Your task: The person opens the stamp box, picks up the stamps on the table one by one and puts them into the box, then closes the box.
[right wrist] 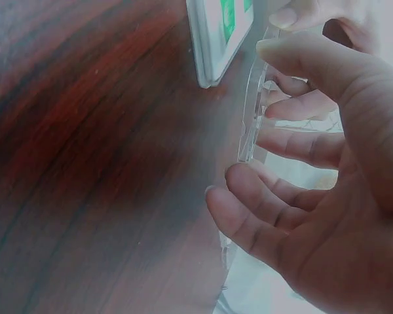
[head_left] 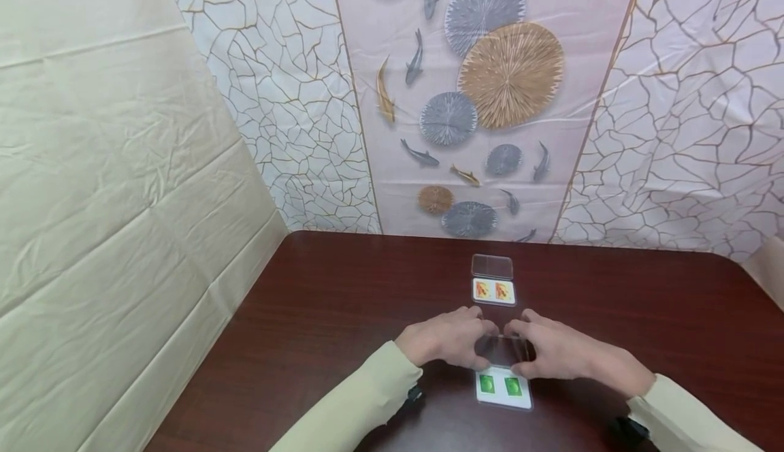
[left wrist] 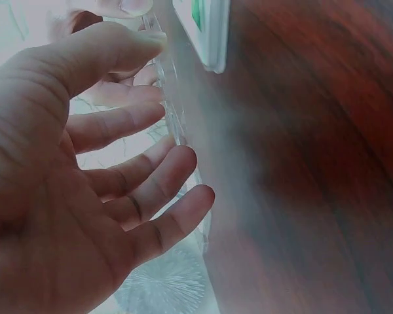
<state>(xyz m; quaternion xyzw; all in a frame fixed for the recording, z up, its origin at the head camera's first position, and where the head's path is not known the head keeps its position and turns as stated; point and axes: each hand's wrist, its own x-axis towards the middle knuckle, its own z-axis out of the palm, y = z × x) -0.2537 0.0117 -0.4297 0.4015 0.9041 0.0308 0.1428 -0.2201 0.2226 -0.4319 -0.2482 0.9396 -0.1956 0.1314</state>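
A flat clear plastic piece (head_left: 503, 351), shaped like a box lid, is held between both hands. My left hand (head_left: 450, 337) grips its left side, the thumb near the front edge and bent fingers along it in the left wrist view. My right hand (head_left: 554, 346) grips the right side the same way, its thumb on the clear plastic (right wrist: 254, 98). Just in front, on the person's side, a white flat box (head_left: 501, 401) with two green pictures lies on the table. In the right wrist view that white box (right wrist: 203, 49) shows only in part.
Behind the hands lies another white flat box (head_left: 493, 301) with two orange pictures. A clear plastic lid (head_left: 492, 266) lies just beyond it. The dark wooden table (head_left: 343, 288) reaches a patterned cloth backdrop (head_left: 306, 98); a beige cloth (head_left: 122, 166) hangs on the left.
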